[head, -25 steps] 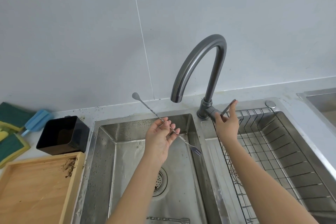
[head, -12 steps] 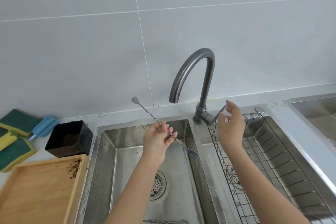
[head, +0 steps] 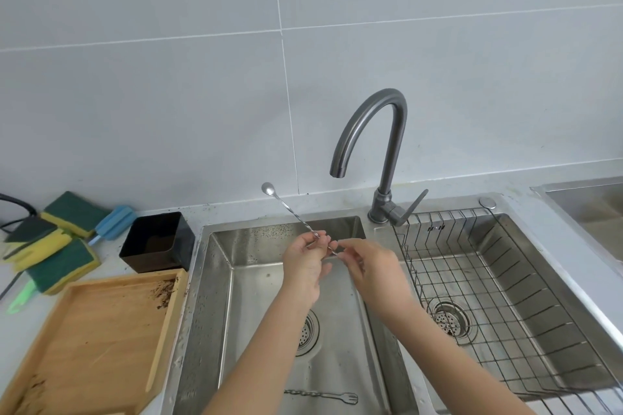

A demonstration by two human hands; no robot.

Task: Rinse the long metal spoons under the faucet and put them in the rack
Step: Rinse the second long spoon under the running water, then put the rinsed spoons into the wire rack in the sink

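Both hands now pinching the spoon (head: 292, 214) over the sink (head: 215, 280): left hand (head: 305, 261), right hand (head: 369, 268) off faucet lever (head: 415, 203).

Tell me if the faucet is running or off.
Off, as far as it shows: no stream falls from the faucet spout into the sink, where both hands hold the spoon.

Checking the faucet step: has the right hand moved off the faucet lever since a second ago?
Yes. The right hand has left the faucet lever and moved left over the left basin, meeting the spoon beside the left hand.
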